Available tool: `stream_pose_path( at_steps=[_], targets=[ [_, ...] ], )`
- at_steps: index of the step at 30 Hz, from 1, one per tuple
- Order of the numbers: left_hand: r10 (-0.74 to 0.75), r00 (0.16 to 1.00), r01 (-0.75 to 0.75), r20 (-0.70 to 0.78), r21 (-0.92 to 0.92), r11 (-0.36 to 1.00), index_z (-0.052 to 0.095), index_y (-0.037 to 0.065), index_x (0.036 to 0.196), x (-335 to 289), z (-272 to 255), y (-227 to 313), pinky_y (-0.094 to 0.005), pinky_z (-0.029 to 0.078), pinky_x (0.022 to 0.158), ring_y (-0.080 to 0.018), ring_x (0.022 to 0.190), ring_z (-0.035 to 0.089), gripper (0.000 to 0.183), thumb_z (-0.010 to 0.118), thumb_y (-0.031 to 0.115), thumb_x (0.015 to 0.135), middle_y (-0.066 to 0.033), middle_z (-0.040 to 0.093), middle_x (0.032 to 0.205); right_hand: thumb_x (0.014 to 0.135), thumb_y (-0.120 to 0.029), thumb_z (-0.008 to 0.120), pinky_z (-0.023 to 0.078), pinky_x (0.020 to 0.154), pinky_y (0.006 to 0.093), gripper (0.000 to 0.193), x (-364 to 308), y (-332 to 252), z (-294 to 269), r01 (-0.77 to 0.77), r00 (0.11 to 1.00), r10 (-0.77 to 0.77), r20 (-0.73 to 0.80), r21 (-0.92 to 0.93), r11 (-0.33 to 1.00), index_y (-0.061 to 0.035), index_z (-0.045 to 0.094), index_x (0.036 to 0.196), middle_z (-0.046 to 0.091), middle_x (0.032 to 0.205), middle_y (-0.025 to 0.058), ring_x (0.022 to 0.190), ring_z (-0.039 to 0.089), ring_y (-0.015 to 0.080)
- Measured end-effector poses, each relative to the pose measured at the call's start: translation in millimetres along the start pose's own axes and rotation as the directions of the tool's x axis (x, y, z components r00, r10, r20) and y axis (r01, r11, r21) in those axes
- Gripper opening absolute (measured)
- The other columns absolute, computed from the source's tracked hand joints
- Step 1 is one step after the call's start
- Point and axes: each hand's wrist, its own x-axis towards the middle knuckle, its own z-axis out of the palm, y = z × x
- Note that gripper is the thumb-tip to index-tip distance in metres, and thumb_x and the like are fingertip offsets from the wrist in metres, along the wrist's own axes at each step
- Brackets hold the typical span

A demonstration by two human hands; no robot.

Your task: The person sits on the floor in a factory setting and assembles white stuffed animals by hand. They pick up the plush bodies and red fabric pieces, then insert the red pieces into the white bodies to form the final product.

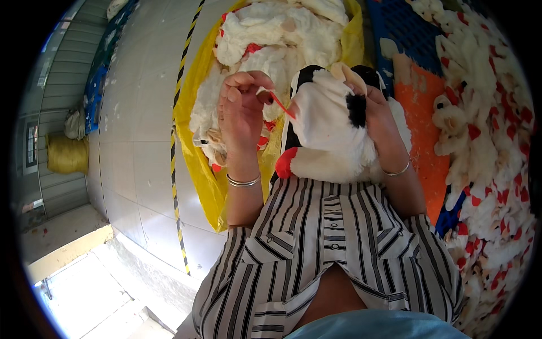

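A white plush toy (330, 116) lies across my lap, with a black furry patch and a red-tipped limb (287, 163) pointing left. My right hand (379, 116) is closed on its right side, next to the black patch; some of the fingers are hidden behind the fabric. From the toy's left side a thin red strip (282, 106) runs up to my left hand (243, 104). The thumb and fingers of that hand pinch the strip's whitish end, raised to the left of the toy. A cream-coloured piece of the toy shows at its top.
A yellow plastic bag (195, 121) full of white plush pieces (282, 34) stands ahead and to the left. On the right, an orange sheet (420, 130) borders a large heap of white and red plush pieces (485, 147). A blue plastic crate (401, 28) sits behind. Black-and-yellow tape (176, 169) marks the tiled floor.
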Motion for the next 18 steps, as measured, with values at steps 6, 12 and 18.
stream_pose_path(
  at_steps=[6, 12, 18],
  targets=[
    [-0.124, 0.987, 0.138, -0.102, 0.145, 0.980, 0.042, 0.000, 0.137, -25.3, 29.0, 4.8, -0.0366, 0.047, 0.096, -0.0229, 0.113, 0.059, 0.071, 0.063, 0.048, 0.089, -0.0129, 0.060, 0.126, 0.098, -0.020, 0.064, 0.050, 0.073, 0.0206, 0.026, -29.2, -32.4, 50.7, 0.250, 0.789, -0.269, 0.552, 0.111, 0.962, 0.0025, 0.068, 0.112, 0.070, 0.096, 0.0011, 0.083, 0.061, 0.0041],
    [-0.261, 0.965, 0.260, 0.004, 0.084, 0.962, 0.030, -0.002, 0.147, -41.0, 7.7, 4.0, -0.0367, 0.046, 0.101, -0.0238, 0.119, 0.058, 0.110, 0.070, 0.068, 0.072, -0.0137, 0.058, 0.131, 0.091, -0.019, 0.071, 0.053, 0.077, 0.0219, 0.038, -0.8, -38.2, 31.8, 0.277, 0.932, -0.296, 0.210, 0.116, 0.954, 0.0011, 0.063, 0.122, 0.069, 0.100, 0.0036, 0.087, 0.065, 0.0078],
    [-0.187, 0.972, 0.189, -0.140, -0.005, 0.982, 0.016, 0.000, 0.154, -24.5, 31.9, 21.9, -0.0360, 0.051, 0.098, -0.0252, 0.113, 0.062, 0.131, 0.071, 0.080, 0.065, -0.0177, 0.058, 0.127, 0.095, -0.025, 0.066, 0.053, 0.076, 0.0231, 0.027, 14.8, -21.1, 2.1, 0.269, 0.952, -0.279, 0.130, 0.091, 0.959, -0.0050, 0.064, 0.112, 0.067, 0.097, 0.0019, 0.086, 0.064, 0.0084]
  ],
)
